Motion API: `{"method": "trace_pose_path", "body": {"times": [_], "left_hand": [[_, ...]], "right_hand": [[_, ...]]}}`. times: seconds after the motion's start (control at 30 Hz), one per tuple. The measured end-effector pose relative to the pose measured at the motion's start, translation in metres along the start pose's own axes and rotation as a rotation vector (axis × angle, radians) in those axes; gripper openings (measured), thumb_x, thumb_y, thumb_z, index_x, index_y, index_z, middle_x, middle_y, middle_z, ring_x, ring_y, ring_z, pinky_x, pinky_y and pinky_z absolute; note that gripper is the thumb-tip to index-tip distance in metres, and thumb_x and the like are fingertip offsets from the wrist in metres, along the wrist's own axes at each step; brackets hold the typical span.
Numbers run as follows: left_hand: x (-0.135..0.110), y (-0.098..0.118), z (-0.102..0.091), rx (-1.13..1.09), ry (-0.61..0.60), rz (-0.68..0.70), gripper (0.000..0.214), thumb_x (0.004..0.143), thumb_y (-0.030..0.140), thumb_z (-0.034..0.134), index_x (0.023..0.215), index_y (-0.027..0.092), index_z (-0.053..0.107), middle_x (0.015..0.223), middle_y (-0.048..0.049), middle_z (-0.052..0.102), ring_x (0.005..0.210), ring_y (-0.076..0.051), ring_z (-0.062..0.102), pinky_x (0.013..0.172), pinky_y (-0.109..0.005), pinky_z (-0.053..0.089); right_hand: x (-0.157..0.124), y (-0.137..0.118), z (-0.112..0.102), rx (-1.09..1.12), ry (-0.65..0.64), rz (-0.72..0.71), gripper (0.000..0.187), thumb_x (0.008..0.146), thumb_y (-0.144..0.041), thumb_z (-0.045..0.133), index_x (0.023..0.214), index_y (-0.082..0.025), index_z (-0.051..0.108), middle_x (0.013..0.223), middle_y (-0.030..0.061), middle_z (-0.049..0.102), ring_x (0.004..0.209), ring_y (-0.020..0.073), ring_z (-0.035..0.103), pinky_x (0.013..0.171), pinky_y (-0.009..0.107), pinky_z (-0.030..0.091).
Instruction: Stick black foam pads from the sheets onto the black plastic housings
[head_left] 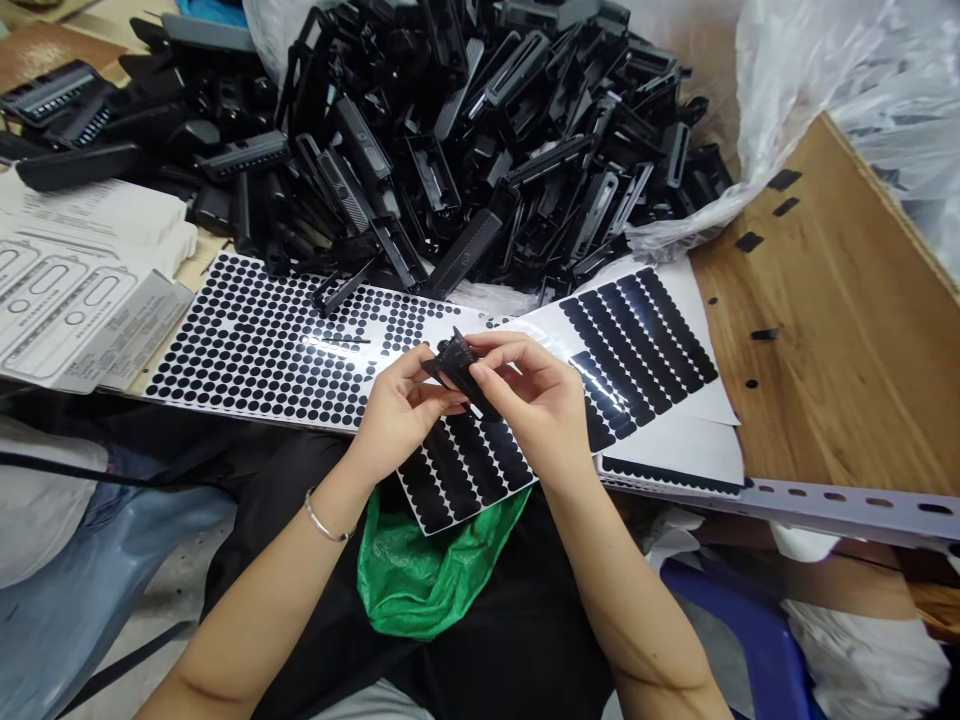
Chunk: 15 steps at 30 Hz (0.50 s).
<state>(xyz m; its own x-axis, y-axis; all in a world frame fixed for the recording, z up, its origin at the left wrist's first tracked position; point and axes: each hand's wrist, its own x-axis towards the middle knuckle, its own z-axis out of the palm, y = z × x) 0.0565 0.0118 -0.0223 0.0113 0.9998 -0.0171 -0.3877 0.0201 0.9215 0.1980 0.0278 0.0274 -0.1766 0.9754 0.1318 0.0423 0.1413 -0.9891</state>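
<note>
Both my hands meet over the table's front edge around one small black plastic part [454, 362]. My left hand [401, 410] pinches it from the left, a thin bracelet on that wrist. My right hand [536, 400] grips it from the right with thumb and fingers closed. Beneath the hands lies a white sheet of black round stickers [461, 470] that hangs over the edge. A wider sheet of black dots [262, 345] lies to the left, and another sheet with rows of dots [637, 340] to the right.
A big heap of black plastic housings [450, 140] fills the back of the wooden table [840, 340]. White label sheets [67, 290] lie at the left. Clear plastic bags [825, 70] bunch at the back right. A green bag [427, 570] rests in my lap.
</note>
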Motion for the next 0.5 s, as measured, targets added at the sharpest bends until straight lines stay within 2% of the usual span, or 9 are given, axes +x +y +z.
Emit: {"method": "trace_pose_path", "body": {"times": [0.17,0.3,0.4,0.5], "left_hand": [[-0.0012,0.0007,0.0012,0.013,-0.001,0.010,0.019,0.073,0.018,0.077,0.085,0.020,0.062,0.074,0.0034,0.069,0.073,-0.016,0.074,0.068,-0.028,0.067],[-0.0020,-0.0001,-0.0003,0.027,-0.007,0.015,0.019,0.074,0.020,0.078,0.082,0.020,0.062,0.074,0.0035,0.070,0.073,-0.017,0.074,0.070,-0.030,0.067],[-0.0029,0.0014,-0.0019,0.060,-0.033,0.029,0.018,0.076,0.020,0.079,0.078,0.020,0.061,0.072,0.0038,0.070,0.070,-0.015,0.073,0.070,-0.028,0.066],[-0.0041,0.0036,-0.0019,0.064,-0.104,0.043,0.017,0.076,0.019,0.079,0.076,0.020,0.061,0.073,0.0033,0.071,0.071,-0.015,0.073,0.069,-0.026,0.066]], "right_hand": [[-0.0020,-0.0008,0.0012,0.012,-0.001,-0.004,0.013,0.086,-0.023,0.074,0.076,-0.022,0.066,0.109,0.0053,0.072,0.109,0.0226,0.067,0.102,0.043,0.056],[-0.0026,-0.0005,0.0004,0.079,0.023,-0.019,0.024,0.084,-0.027,0.079,0.076,-0.023,0.056,0.106,0.0040,0.074,0.108,0.0227,0.069,0.101,0.044,0.056],[-0.0010,-0.0026,-0.0036,0.124,-0.012,0.022,0.029,0.081,-0.036,0.083,0.094,-0.027,0.059,0.111,0.0021,0.075,0.108,0.0223,0.070,0.101,0.043,0.057],[0.0020,-0.0058,-0.0086,0.119,-0.133,0.049,0.030,0.089,-0.046,0.073,0.113,-0.029,0.067,0.124,0.0032,0.073,0.114,0.0231,0.068,0.105,0.042,0.055]]}}
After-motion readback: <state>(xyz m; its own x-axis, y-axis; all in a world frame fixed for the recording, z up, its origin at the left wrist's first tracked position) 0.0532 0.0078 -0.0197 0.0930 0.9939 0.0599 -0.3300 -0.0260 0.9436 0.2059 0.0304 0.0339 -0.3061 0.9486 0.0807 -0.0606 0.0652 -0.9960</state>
